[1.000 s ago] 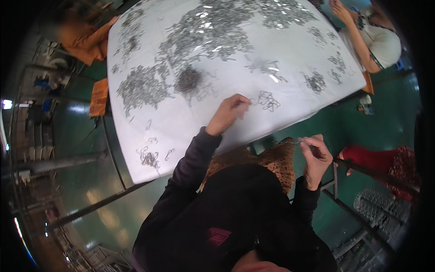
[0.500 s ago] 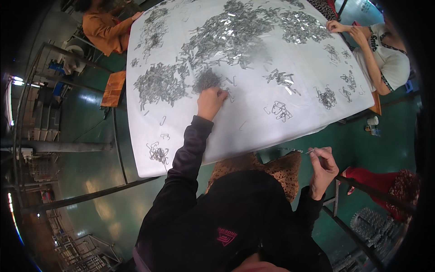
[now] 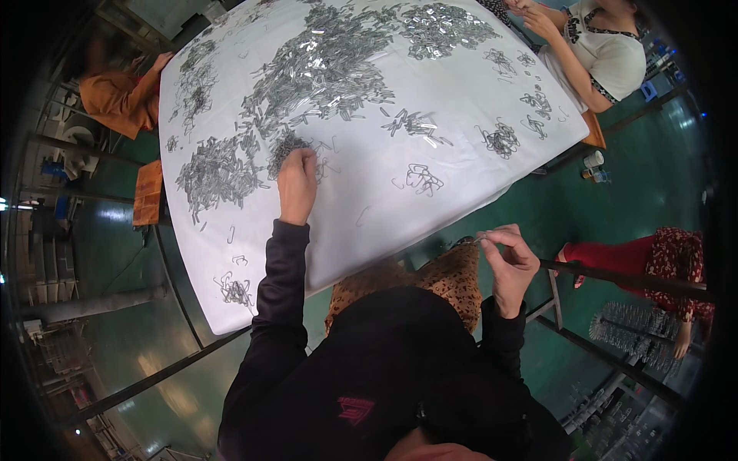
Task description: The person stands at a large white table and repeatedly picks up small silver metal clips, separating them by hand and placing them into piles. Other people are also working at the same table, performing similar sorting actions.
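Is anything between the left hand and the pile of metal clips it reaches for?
Nothing visible: the left hand already rests on the small pile of metal clips on the white table. The right hand pinches a thin metal piece off the table's edge.

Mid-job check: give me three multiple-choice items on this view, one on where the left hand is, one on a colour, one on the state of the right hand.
1. Where is the left hand?
A on a pile of metal clips
B on the floor
C in the lap

2. What colour is the table cover?
A red
B white
C black

3. The right hand is
A flat and open
B hidden
C pinching a small metal piece

Answers: 1 A, its fingers rest in the grey heap; 2 B, the sheet is white; 3 C, fingertips close on it, off the table.
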{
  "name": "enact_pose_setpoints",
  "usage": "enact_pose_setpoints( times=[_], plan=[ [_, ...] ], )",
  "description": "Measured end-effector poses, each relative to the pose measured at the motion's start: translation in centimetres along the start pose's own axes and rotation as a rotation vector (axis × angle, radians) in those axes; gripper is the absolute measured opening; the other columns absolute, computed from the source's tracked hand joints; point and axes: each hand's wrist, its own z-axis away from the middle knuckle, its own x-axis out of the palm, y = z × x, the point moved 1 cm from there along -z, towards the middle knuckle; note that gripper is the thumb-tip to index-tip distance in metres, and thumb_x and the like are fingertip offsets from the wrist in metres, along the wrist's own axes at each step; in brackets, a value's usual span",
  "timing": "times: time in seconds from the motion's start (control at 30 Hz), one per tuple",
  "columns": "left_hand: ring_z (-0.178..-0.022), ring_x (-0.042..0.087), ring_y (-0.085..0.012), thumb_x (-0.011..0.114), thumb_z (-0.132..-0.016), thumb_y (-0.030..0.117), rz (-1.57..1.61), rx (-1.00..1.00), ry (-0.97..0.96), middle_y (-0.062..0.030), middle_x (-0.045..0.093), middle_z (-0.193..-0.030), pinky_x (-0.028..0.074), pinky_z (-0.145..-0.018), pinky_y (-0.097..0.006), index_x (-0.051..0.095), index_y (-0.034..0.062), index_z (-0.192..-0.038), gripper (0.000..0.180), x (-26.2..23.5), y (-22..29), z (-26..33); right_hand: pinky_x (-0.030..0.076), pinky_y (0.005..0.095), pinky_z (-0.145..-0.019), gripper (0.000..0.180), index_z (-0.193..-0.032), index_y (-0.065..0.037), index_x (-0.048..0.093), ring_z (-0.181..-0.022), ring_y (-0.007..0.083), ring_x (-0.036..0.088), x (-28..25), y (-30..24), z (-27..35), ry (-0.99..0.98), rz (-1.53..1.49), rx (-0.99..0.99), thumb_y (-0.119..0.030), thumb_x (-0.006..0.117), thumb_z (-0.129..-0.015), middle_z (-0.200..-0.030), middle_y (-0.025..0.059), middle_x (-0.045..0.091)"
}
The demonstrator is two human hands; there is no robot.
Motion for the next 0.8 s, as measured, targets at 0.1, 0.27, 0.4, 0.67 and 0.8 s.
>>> enact_pose_setpoints(
  times=[0.1, 0.27, 0.4, 0.67, 0.8],
  plan=[
    [-0.078, 0.063, -0.0333, 0.056, -0.091, 0.007, 0.132, -0.065, -0.162, -0.0197, 0.064, -0.090, 0.049, -0.071, -0.037, 0.063, -0.0008, -0.099, 0.014, 0.2, 3.6, 0.2, 0.042, 0.0218, -0.066, 0.018, -0.089, 0.003, 0.068, -0.073, 0.0102, 0.054, 0.2, 0.5, 0.1, 0.035, -0.050, 0.064, 0.015, 0.064, -0.076, -0.083, 0.0066, 0.065],
    [-0.074, 0.063, -0.0180, 0.061, -0.090, 0.008, 0.482, -0.021, -0.377, -0.0118, 0.067, -0.088, 0.049, -0.070, -0.030, 0.062, 0.0004, -0.098, 0.011, 3.0, 12.7, 4.3, 0.041, 0.0196, -0.061, 0.014, -0.089, 0.003, 0.069, -0.069, 0.0063, 0.052, 0.1, 1.6, 0.6, 0.097, -0.053, 0.166, 0.012, 0.065, -0.079, -0.081, 0.0033, 0.063],
    [-0.083, 0.060, -0.0128, 0.061, -0.091, 0.004, 0.823, 0.019, -0.635, -0.0041, 0.065, -0.090, 0.048, -0.080, -0.027, 0.061, 0.0015, -0.098, 0.008, 3.1, 17.0, 5.9, 0.040, 0.0193, -0.062, 0.013, -0.089, 0.001, 0.070, -0.071, 0.0055, 0.052, 0.2, 2.1, 0.4, 0.139, -0.020, 0.202, 0.009, 0.067, -0.079, -0.081, 0.0005, 0.064],
    [-0.094, 0.055, -0.0139, 0.062, -0.089, 0.002, 0.897, 0.166, -0.787, -0.0049, 0.056, -0.102, 0.045, -0.086, -0.028, 0.062, 0.0020, -0.096, 0.006, 4.9, 18.8, 5.3, 0.042, 0.0192, -0.069, 0.015, -0.091, -0.001, 0.071, -0.077, 0.0063, 0.055, 0.5, 1.2, 0.0, 0.153, -0.119, 0.225, 0.007, 0.068, -0.079, -0.083, 0.0004, 0.064],
    [-0.092, 0.055, -0.0136, 0.063, -0.088, 0.002, 0.920, 0.110, -0.784, -0.0041, 0.057, -0.100, 0.045, -0.085, -0.027, 0.063, 0.0023, -0.094, 0.006, 5.4, 18.7, 5.6, 0.041, 0.0182, -0.066, 0.014, -0.091, -0.001, 0.071, -0.075, 0.0053, 0.054, 0.5, 0.8, 0.2, 0.161, -0.046, 0.243, 0.006, 0.067, -0.080, -0.081, -0.0002, 0.063]
  ],
)
